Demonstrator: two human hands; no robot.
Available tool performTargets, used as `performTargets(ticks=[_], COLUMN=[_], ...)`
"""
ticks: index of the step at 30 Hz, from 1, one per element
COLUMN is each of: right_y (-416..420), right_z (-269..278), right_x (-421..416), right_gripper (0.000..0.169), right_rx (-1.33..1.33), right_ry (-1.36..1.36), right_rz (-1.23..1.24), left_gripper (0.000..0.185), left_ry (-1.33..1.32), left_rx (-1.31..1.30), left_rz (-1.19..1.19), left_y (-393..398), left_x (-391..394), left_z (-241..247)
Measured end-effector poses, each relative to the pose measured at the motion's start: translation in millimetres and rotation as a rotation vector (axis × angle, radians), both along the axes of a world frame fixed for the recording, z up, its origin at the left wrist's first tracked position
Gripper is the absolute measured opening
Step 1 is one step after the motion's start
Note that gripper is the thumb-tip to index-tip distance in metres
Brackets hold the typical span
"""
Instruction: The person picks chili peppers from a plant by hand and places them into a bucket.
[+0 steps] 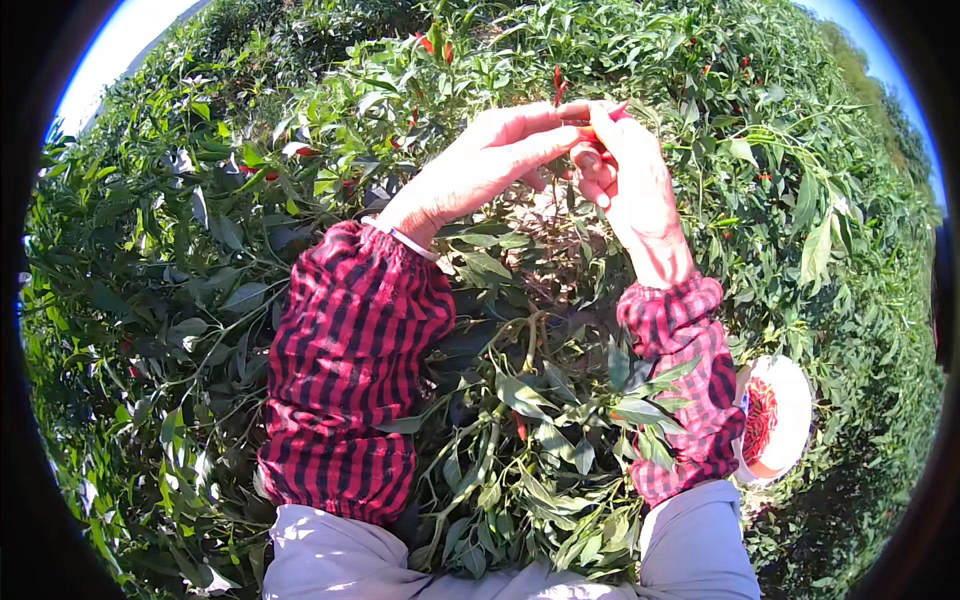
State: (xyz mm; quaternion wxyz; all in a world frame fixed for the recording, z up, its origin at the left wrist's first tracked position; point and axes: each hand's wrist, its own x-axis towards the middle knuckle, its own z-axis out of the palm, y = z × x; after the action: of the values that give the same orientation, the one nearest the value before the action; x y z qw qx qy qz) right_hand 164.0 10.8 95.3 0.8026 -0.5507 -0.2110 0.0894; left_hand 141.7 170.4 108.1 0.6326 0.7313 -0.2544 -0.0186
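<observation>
My left hand (487, 150) and my right hand (639, 176) meet at the fingertips in front of me, over the pepper plants. Pinched between them is a red chili pepper (619, 111), mostly covered by the fingers. The other fingers of my right hand curl towards the palm, and whatever lies inside is hidden. Just beyond my left fingertips another red chili (559, 84) points upward. Red-and-black checked sleeve covers (352, 337) reach from both wrists to above the elbows.
A white bucket (791, 420) containing many red chilies (760, 420) stands to the right of my right forearm. Leafy pepper branches (517, 450) spread between my arms and over my lap. Dense pepper plants (150, 300) surround me, with scattered red fruit.
</observation>
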Motion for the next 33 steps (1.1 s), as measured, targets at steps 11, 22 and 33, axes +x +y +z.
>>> performTargets(ticks=[11, 22, 33], right_y=[-35.0, -50.4, -294.8], right_z=[-7.7, -28.3, -102.3], right_x=[-27.5, -43.9, -152.3], right_gripper=[0.023, 0.016, 0.024], right_rx=[0.017, -0.432, -0.341], right_ry=[0.120, -0.391, -0.199], right_rz=[-0.230, -0.703, -1.353], left_gripper=[0.018, 0.008, 0.022], left_ry=[-0.155, -0.674, -0.483], left_rx=[0.115, 0.480, 0.516], left_rz=[0.232, 0.348, 0.734], left_y=[-49.6, -86.2, -0.7], left_x=[-24.8, -31.9, 39.5], left_z=[0.5, -9.6, -56.1])
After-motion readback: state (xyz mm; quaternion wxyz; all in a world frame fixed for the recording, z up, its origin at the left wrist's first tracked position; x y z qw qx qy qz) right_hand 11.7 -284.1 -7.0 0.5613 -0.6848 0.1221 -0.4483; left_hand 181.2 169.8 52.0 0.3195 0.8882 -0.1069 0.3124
